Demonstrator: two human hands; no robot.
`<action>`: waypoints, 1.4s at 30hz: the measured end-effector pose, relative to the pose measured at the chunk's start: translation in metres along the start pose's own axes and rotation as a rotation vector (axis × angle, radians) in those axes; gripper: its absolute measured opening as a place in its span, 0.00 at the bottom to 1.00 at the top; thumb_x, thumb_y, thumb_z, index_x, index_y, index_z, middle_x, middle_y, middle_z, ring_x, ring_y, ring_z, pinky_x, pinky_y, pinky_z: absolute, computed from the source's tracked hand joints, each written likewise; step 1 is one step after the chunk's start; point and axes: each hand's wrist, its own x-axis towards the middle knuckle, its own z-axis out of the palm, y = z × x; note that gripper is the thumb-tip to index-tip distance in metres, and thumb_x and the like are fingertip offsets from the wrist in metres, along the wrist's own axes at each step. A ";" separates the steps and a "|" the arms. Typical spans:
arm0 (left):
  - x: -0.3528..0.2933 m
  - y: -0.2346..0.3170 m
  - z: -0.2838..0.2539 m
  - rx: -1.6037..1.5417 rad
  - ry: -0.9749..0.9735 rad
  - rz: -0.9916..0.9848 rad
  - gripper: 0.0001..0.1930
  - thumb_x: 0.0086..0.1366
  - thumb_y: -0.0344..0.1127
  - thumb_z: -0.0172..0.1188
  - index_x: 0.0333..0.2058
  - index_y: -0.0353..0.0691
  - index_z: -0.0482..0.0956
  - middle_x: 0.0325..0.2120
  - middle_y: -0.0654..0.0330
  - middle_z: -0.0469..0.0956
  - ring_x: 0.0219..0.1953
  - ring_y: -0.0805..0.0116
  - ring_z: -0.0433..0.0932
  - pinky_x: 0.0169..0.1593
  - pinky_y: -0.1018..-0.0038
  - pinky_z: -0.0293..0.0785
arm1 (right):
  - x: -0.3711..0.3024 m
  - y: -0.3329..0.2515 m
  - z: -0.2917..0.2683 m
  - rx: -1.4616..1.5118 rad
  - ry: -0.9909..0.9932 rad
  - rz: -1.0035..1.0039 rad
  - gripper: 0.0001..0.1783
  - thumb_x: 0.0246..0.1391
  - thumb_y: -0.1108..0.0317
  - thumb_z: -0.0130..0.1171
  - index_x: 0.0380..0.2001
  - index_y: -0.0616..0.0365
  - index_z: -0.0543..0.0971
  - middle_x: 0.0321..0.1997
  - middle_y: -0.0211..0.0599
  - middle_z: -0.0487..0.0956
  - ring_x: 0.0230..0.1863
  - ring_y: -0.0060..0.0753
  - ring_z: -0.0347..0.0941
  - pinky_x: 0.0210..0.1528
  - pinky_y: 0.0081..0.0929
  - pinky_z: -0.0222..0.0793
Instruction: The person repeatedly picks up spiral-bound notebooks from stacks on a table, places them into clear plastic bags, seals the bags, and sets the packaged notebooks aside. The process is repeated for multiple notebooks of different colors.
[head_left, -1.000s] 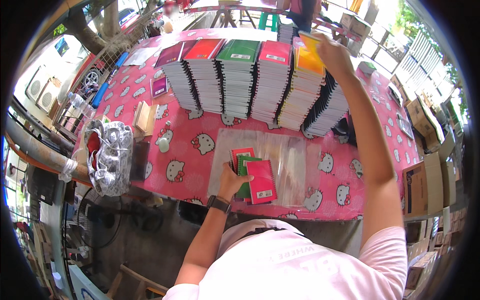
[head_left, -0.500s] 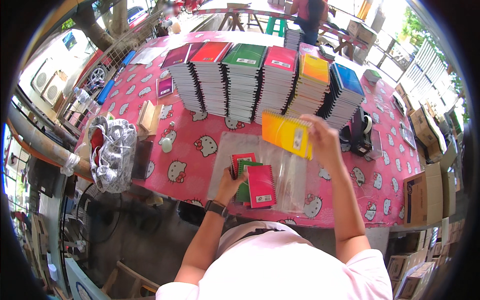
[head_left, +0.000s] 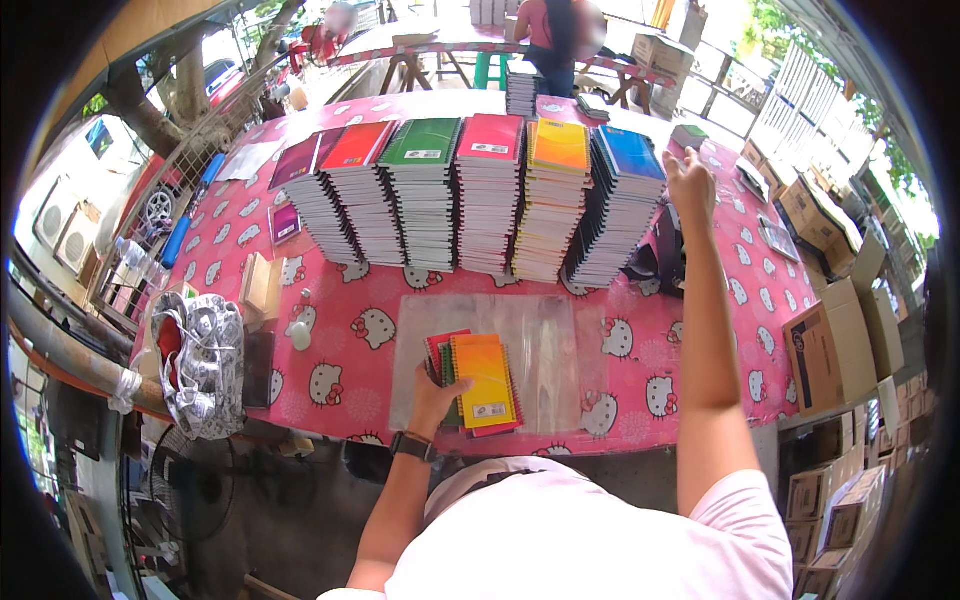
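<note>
- Half a second ago, the right hand point(head_left: 690, 188) had the yellow and orange ring-bound paper notebook point(head_left: 485, 380) in the air; now that notebook lies on top of the small pile of bright notebooks point(head_left: 447, 362).
- The right hand is now up by the right edge of the tall stack of blue notebooks point(head_left: 632, 152). Its fingers are a bit bent and apart, with nothing seen in them. I cannot tell if they touch the stack.
- The left hand point(head_left: 437, 398) is still on the small pile. Its fingers grip the left side, and the thumb presses on the yellow and orange cover.
- Red, green and pink edges peek out from under the top notebook, like a messy fan.
- The pile sits on a flat, shiny, see-through plastic sheet point(head_left: 550, 340).
- Five more tall stacks stand beside the blue one: yellow point(head_left: 560, 144), pink point(head_left: 490, 138), green point(head_left: 420, 142), red point(head_left: 358, 145) and purple point(head_left: 302, 155). Their covers are smooth, and their white page edges look stripy.
- The worktop point(head_left: 740, 340) has a pink cover with white cat faces.
- A soft, crinkly grey and white cloth bag point(head_left: 205, 370) sits at its left edge.
</note>
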 end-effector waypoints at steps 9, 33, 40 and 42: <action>-0.010 0.007 -0.009 0.077 0.049 -0.067 0.43 0.43 0.35 0.74 0.52 0.24 0.56 0.44 0.48 0.73 0.45 0.62 0.74 0.49 0.71 0.71 | -0.026 -0.079 -0.006 -0.310 -0.374 -0.316 0.35 0.39 0.40 0.64 0.45 0.54 0.76 0.48 0.40 0.72 0.53 0.43 0.66 0.50 0.42 0.65; -0.005 0.002 -0.011 0.093 0.036 -0.028 0.47 0.40 0.42 0.76 0.52 0.24 0.57 0.43 0.48 0.74 0.44 0.61 0.75 0.49 0.71 0.71 | -0.155 -0.088 -0.087 0.660 -0.661 -0.089 0.10 0.54 0.72 0.55 0.40 0.59 0.79 0.23 0.25 0.76 0.23 0.11 0.68 0.24 0.15 0.67; -0.005 0.005 -0.011 0.102 0.031 -0.036 0.42 0.42 0.41 0.76 0.48 0.24 0.60 0.43 0.49 0.73 0.43 0.64 0.74 0.46 0.72 0.73 | -0.185 -0.097 -0.072 0.751 -0.830 -0.041 0.13 0.56 0.70 0.55 0.43 0.62 0.77 0.22 0.33 0.76 0.21 0.14 0.69 0.25 0.18 0.69; -0.004 -0.001 -0.014 0.090 0.022 -0.032 0.42 0.42 0.42 0.76 0.49 0.24 0.60 0.43 0.49 0.72 0.43 0.65 0.74 0.46 0.72 0.73 | -0.187 -0.100 -0.072 0.751 -0.851 -0.020 0.13 0.56 0.70 0.54 0.43 0.63 0.77 0.23 0.33 0.77 0.22 0.14 0.70 0.25 0.18 0.69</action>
